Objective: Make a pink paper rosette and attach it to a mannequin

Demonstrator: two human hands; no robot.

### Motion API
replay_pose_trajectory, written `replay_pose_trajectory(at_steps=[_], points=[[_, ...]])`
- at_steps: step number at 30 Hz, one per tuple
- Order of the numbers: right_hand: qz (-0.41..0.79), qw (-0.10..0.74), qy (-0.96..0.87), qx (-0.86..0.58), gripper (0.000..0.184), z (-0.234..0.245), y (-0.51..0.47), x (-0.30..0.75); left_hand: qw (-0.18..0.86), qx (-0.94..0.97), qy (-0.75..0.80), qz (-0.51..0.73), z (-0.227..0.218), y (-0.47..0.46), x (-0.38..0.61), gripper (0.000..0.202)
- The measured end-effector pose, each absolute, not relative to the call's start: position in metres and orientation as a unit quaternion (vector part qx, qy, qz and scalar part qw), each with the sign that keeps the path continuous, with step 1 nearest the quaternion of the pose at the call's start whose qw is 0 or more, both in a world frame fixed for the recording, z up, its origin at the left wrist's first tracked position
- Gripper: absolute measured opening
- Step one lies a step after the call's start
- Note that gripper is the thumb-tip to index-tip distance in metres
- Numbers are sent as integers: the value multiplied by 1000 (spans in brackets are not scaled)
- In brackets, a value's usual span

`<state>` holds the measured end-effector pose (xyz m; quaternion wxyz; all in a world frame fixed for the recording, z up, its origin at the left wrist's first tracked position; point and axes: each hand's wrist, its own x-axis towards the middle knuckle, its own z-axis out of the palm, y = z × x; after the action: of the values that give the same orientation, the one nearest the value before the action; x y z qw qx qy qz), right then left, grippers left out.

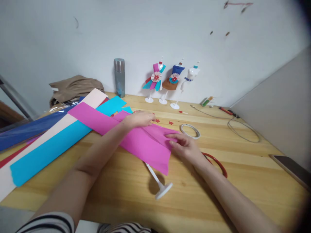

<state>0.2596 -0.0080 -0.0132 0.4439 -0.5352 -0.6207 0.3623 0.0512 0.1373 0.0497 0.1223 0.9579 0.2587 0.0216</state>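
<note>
A sheet of magenta crepe paper (pixel 143 144) lies folded over a small white mannequin stand (pixel 155 178), which leans on its side with only its pole and round base showing. My right hand (pixel 183 145) pinches the paper's right edge between thumb and fingers. Across the paper's far edge, my left hand (pixel 141 119) is closed on it, its fingertips partly hidden. Beneath my right forearm, red-handled scissors (pixel 217 161) show in part. A roll of white tape (pixel 190 131) lies just beyond my right hand. Small red paper flowers (pixel 171 123) are scattered behind the magenta sheet.
Blue crepe paper (pixel 53 150), pale pink strips and other coloured paper cover the left side. Along the wall stand a grey thermos (pixel 119 77) and three mini mannequins (pixel 155 77), two wearing paper dresses. A cable (pixel 233 124) and a phone (pixel 291 168) lie at right.
</note>
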Motion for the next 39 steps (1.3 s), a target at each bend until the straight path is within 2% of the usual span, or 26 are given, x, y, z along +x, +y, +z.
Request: replay_pose_trajectory(at_steps=[5, 9, 15, 18, 22, 27, 31, 35, 39], points=[[240, 396, -699, -544, 27, 1, -18, 253, 166, 948, 273, -15, 60, 136, 49, 45], [209, 410, -713, -529, 27, 4, -21, 251, 179, 948, 263, -14, 69, 134, 47, 35], [251, 469, -675, -511, 21, -8, -15, 255, 134, 953, 270, 43, 82, 137, 38, 12], [278, 490, -645, -516, 25, -10, -14, 257, 125, 956, 260, 48, 89, 136, 35, 12], [248, 502, -633, -535, 35, -1, -16, 256, 145, 954, 260, 34, 94, 133, 36, 18], [257, 520, -604, -547, 33, 5, -17, 257, 148, 953, 263, 30, 95, 129, 38, 29], [271, 541, -584, -540, 33, 0, -16, 258, 149, 950, 275, 26, 93, 130, 38, 19], [278, 548, -567, -548, 32, -4, -14, 260, 100, 953, 283, 42, 92, 135, 36, 11], [269, 538, -567, -563, 33, -5, -14, 261, 78, 955, 274, 82, 91, 139, 32, 15]])
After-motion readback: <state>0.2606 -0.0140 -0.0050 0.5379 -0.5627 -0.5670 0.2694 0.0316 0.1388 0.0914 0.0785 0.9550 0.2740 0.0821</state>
